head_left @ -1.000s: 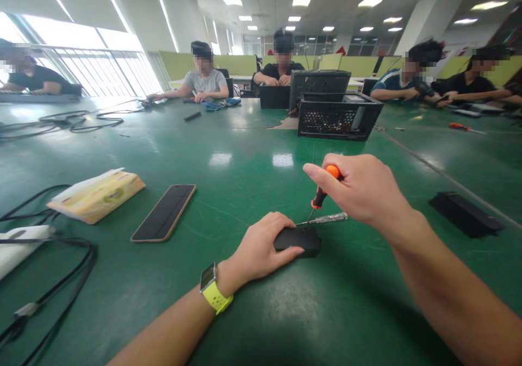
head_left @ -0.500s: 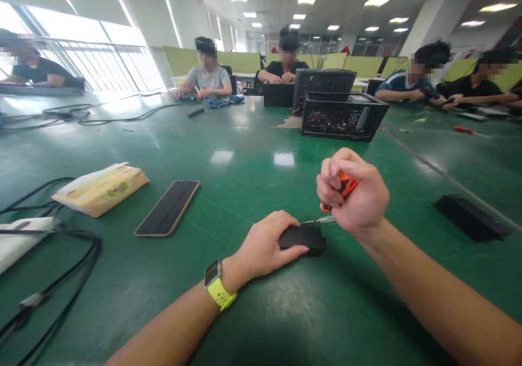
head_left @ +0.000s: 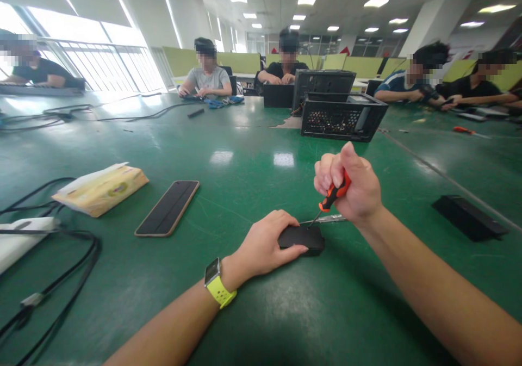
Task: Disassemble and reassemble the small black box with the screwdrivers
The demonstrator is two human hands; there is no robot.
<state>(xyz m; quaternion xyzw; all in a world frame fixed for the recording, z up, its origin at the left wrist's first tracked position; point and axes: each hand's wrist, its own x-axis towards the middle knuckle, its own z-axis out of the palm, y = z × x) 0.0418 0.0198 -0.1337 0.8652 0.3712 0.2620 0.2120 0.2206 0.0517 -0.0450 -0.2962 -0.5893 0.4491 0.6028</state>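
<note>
A small black box-shaped part [head_left: 302,237] lies on the green tabletop [head_left: 269,311] in front of me. My left hand [head_left: 265,243] grips its left end, thumb on the near side and fingers on the far side. In my right hand [head_left: 353,186] is an orange and black screwdriver [head_left: 334,193], held in a closed fist. Its shaft slants down to the left, and the tip meets the far edge of the black part. Behind the part lies a thin metal tool [head_left: 332,218], partly hidden; its kind is unclear.
A phone [head_left: 168,208], a tissue pack [head_left: 101,188] and a white power strip [head_left: 24,235] with black cables lie left. Another black part [head_left: 468,217] rests right. Black computer cases [head_left: 342,117] stand ahead, a second screwdriver [head_left: 465,130] far right. Several people sit around the table.
My right fist has turned, thumb now pointing up, and shifted slightly left, showing more of the screwdriver handle and the metal tool behind. My left hand and the black part stay in place.
</note>
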